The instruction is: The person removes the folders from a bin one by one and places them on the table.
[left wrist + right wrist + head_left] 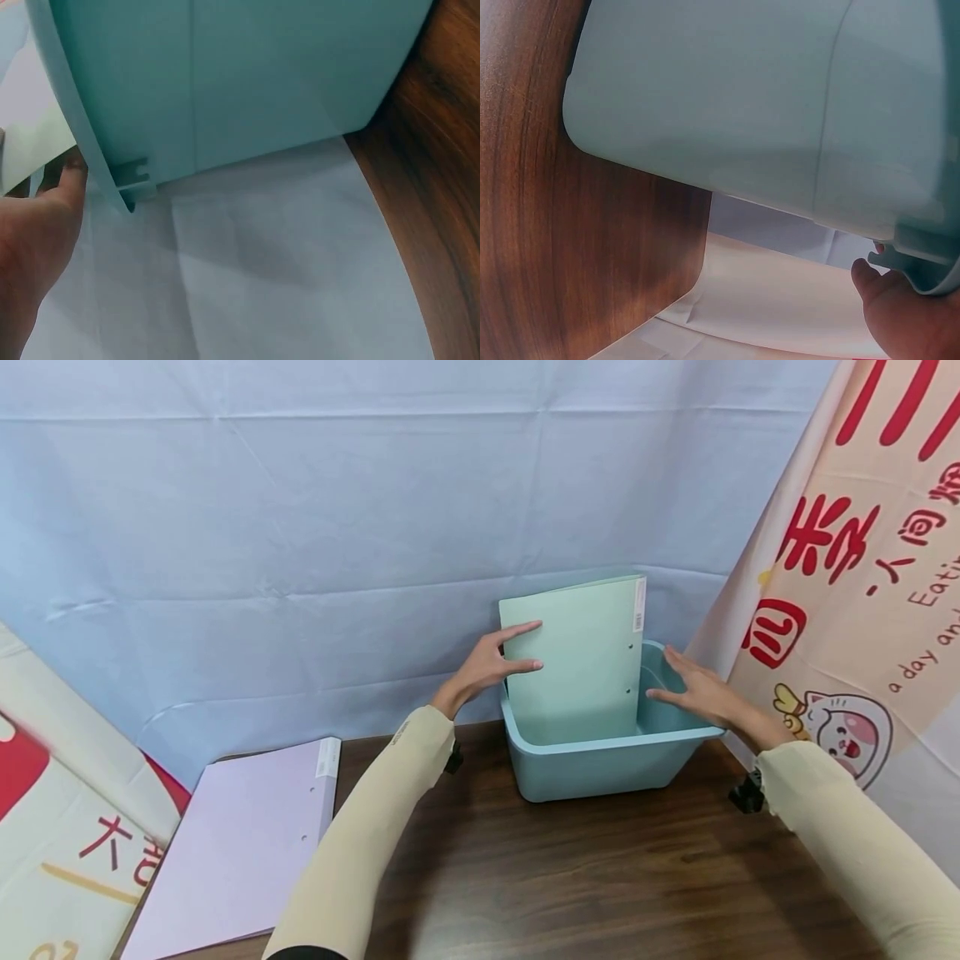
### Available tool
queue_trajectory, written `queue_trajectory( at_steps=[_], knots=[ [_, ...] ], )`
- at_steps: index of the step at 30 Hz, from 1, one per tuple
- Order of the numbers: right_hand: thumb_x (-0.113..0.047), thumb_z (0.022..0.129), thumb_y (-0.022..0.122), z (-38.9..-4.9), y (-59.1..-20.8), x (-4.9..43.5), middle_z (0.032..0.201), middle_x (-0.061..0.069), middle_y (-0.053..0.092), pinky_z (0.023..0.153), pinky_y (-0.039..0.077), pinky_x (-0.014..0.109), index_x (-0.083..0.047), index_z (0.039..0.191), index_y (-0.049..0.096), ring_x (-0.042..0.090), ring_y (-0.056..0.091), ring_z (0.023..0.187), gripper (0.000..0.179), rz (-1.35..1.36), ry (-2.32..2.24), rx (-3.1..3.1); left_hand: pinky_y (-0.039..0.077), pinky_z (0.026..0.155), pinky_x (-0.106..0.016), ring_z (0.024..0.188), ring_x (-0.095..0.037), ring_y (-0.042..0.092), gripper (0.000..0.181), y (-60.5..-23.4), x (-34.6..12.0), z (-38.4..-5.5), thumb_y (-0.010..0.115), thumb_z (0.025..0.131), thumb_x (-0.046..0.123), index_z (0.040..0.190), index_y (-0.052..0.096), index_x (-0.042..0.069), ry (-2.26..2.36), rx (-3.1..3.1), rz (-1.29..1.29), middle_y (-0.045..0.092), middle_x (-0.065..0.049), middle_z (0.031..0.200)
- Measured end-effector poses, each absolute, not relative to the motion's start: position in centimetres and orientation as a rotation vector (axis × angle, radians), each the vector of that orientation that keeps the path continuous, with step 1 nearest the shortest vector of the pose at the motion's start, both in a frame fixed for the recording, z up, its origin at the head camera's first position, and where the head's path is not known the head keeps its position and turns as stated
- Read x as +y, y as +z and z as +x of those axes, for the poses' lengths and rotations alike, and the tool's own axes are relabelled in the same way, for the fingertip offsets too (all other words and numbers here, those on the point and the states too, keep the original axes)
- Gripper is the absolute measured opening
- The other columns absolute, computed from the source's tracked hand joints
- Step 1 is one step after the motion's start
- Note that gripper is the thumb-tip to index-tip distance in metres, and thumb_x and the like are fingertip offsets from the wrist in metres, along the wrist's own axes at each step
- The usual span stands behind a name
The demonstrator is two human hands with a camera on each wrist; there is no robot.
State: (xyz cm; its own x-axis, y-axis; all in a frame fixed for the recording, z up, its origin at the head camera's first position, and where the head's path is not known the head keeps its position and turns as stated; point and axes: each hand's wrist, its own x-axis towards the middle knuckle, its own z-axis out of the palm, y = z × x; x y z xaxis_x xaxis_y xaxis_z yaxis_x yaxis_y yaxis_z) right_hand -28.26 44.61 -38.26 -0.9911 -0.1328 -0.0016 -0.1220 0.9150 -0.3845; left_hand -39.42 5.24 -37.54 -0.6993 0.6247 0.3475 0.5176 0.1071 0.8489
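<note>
A pale green folder (573,677) stands in a blue bin (592,774) on the bench (592,877). The left hand (482,665), spread, meets its left side; the right hand (705,693) spreads at the right rim. Placing seems nearly done; next probably calls for withdrawing.

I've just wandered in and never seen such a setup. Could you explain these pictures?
There is no machine at work here, only a person's bare left hand and right hand. The wide picture comes from a camera worn on the head, looking down; the two close ones come from wrist cameras, one on each arm. On the table stands a bin with a green folder upright in it; a purple folder lies to the left. The left hand's fingers are spread at the green folder's left edge, the right hand's at the bin's right rim. Neither hand clearly grips anything.
</note>
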Motion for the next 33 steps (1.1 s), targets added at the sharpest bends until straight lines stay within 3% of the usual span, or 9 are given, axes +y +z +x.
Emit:
queue_trajectory(
  at_steps=[7, 15, 19, 23, 28, 33],
  knots=[
    [-0.053, 0.103, 0.065, -28.3, -38.3, 44.5, 0.174, 0.029, -0.003, 0.113, 0.017, 0.084, -0.001, 0.168, -0.005, 0.059, 0.008, 0.156, 0.109, -0.207, -0.612, 3.046, 0.040, 0.120, -0.043, 0.151, -0.008, 0.039, 0.068, -36.9, 5.9, -39.3, 0.085, 0.093, 0.027, 0.154, 0.058, 0.034, 1.646, 2.253, 1.167, 0.049, 0.013, 0.162],
    [-0.054, 0.102, 0.063, -28.1, -38.2, 44.4, 0.174, 0.028, -0.004, 0.113, 0.017, 0.084, -0.002, 0.168, -0.006, 0.060, 0.008, 0.155, 0.109, -0.213, -0.606, 3.047, 0.047, 0.113, -0.036, 0.148, -0.005, 0.045, 0.064, -36.6, 7.1, -38.8, 0.086, 0.092, 0.022, 0.150, 0.062, 0.035, 1.660, 2.305, 1.131, 0.055, 0.014, 0.156],
    [-0.053, 0.102, 0.064, -28.0, -38.1, 44.4, 0.173, 0.029, -0.004, 0.112, 0.017, 0.084, 0.000, 0.168, -0.005, 0.060, 0.008, 0.155, 0.109, -0.226, -0.599, 3.050, 0.051, 0.097, -0.028, 0.141, -0.004, 0.051, 0.066, -36.7, 7.5, -38.5, 0.088, 0.089, 0.016, 0.148, 0.064, 0.036, 1.698, 2.346, 1.092, 0.057, 0.011, 0.155],
    [-0.052, 0.103, 0.064, -28.1, -38.1, 44.5, 0.173, 0.030, -0.004, 0.113, 0.018, 0.083, 0.000, 0.167, -0.005, 0.060, 0.008, 0.155, 0.108, -0.238, -0.593, 3.054, 0.047, 0.079, -0.028, 0.125, -0.007, 0.059, 0.069, -36.7, 7.8, -38.3, 0.089, 0.087, 0.007, 0.145, 0.066, 0.037, 1.734, 2.380, 1.034, 0.060, 0.007, 0.153],
    [-0.052, 0.102, 0.065, -28.2, -38.2, 44.6, 0.173, 0.030, -0.002, 0.112, 0.018, 0.084, 0.001, 0.168, -0.004, 0.060, 0.009, 0.155, 0.108, -0.230, -0.589, 3.062, 0.047, 0.078, -0.026, 0.129, -0.008, 0.059, 0.071, -36.8, 8.1, -38.1, 0.088, 0.086, 0.003, 0.142, 0.067, 0.041, 1.753, 2.419, 0.961, 0.059, 0.005, 0.154],
    [-0.054, 0.102, 0.064, -28.2, -38.2, 44.3, 0.173, 0.030, -0.003, 0.112, 0.018, 0.084, 0.000, 0.168, -0.005, 0.061, 0.010, 0.155, 0.110, -0.221, -0.582, 3.058, 0.052, 0.089, -0.025, 0.140, -0.009, 0.056, 0.071, -37.0, 8.0, -37.8, 0.087, 0.085, 0.001, 0.141, 0.068, 0.040, 1.793, 2.419, 0.921, 0.060, 0.007, 0.153]
  ],
)
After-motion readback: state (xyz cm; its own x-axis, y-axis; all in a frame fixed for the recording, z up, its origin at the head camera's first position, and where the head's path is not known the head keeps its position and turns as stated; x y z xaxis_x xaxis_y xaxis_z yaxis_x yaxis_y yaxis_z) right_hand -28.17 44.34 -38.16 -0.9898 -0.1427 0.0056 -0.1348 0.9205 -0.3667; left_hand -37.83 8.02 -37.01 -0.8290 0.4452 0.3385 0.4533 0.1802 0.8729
